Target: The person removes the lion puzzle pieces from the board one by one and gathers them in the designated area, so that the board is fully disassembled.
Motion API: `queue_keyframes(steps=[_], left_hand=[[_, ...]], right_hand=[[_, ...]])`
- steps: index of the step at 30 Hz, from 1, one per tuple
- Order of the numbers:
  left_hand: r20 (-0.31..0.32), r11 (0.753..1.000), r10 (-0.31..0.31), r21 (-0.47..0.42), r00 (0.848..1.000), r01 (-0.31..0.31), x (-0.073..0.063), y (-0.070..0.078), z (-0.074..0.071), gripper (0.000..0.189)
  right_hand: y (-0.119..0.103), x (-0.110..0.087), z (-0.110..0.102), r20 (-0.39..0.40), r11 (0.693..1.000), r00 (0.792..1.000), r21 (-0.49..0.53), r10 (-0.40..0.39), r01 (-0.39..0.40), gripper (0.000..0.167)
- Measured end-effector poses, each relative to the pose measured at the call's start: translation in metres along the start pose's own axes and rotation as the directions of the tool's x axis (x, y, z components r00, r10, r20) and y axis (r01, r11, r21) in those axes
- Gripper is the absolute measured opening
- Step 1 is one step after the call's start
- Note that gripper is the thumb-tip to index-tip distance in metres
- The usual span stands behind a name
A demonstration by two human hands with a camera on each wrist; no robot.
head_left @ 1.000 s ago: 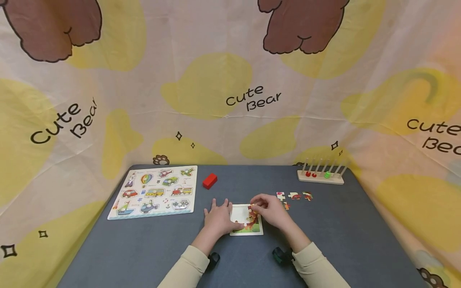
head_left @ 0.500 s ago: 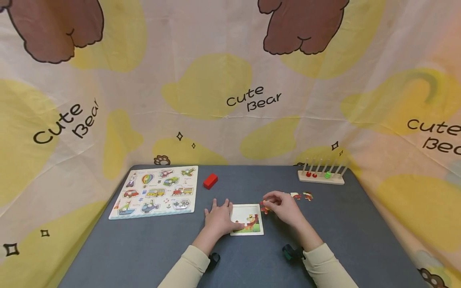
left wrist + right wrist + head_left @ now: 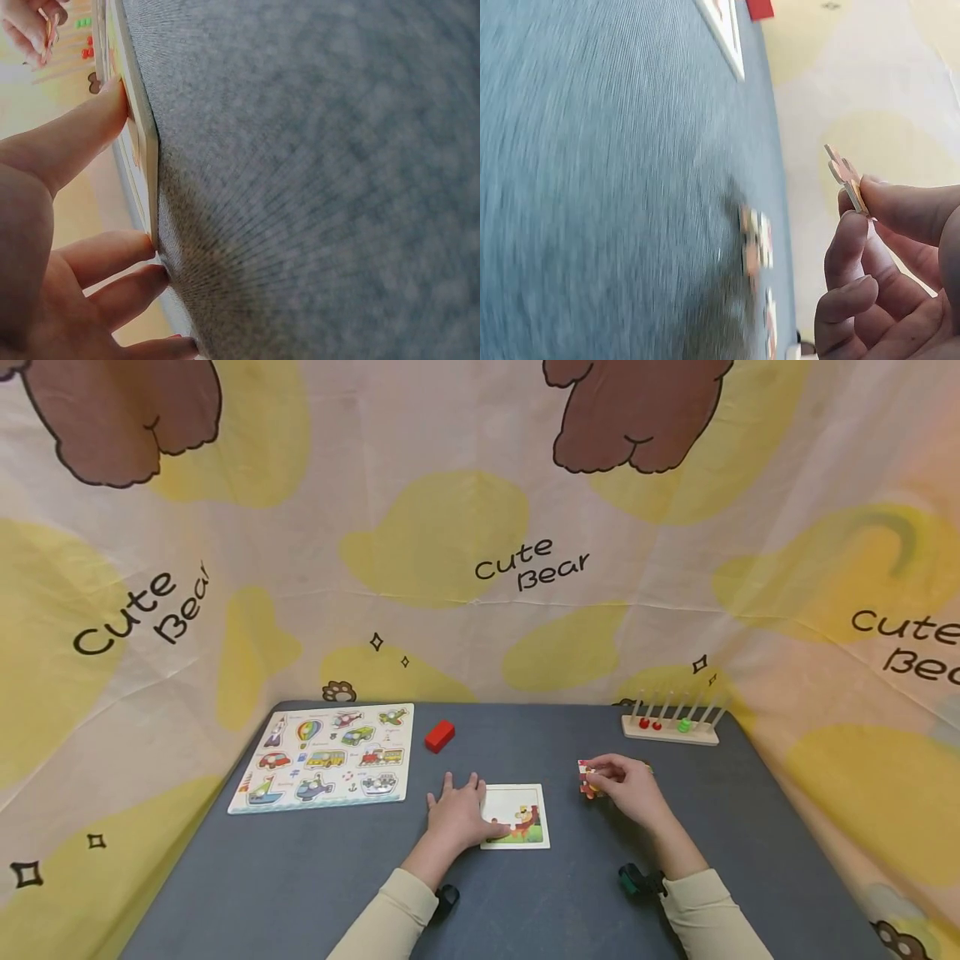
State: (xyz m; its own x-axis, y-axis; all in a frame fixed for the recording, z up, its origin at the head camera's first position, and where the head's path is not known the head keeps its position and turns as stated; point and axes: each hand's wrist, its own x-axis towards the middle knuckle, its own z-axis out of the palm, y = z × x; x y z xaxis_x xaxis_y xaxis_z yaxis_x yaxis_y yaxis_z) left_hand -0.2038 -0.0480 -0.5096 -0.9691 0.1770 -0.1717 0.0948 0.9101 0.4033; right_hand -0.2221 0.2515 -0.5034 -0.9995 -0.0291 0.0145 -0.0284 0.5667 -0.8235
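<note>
A small square jigsaw tray (image 3: pixel 513 799) lies on the table, with joined picture pieces (image 3: pixel 527 823) along its lower and right parts. My left hand (image 3: pixel 457 818) rests at the tray's left side, fingers spread and straight. In the left wrist view its thumb (image 3: pixel 82 131) lies on the tray's face and a fingertip touches the edge. To the right of the tray, my right hand (image 3: pixel 630 789) pinches a jigsaw piece (image 3: pixel 846 176) between thumb and fingers, held above the table. Loose jigsaw pieces (image 3: pixel 751 244) lie below it, partly hidden by the hand in the head view.
A vehicle picture board (image 3: pixel 407 752) lies at the left rear. Beside it is a red block (image 3: pixel 439 737). At the back right stands a wooden peg rack (image 3: pixel 670 734) with red and green beads. A printed cloth (image 3: pixel 420 543) hangs behind the table's far edge.
My right hand has moved right, away from the tray, carrying a jigsaw piece out of its upper right part to the loose pieces. The left hand stays on the tray.
</note>
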Motion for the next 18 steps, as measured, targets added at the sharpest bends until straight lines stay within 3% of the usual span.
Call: queue_keyframes(steps=[18], left_hand=[[0.001,1.000,0.003,0.006,1.000,-0.003,0.000,-0.001,0.001,0.091]], right_hand=[[0.036,0.000,-0.036,-0.001,0.996,0.998,-0.063,0.063,-0.063,0.025]])
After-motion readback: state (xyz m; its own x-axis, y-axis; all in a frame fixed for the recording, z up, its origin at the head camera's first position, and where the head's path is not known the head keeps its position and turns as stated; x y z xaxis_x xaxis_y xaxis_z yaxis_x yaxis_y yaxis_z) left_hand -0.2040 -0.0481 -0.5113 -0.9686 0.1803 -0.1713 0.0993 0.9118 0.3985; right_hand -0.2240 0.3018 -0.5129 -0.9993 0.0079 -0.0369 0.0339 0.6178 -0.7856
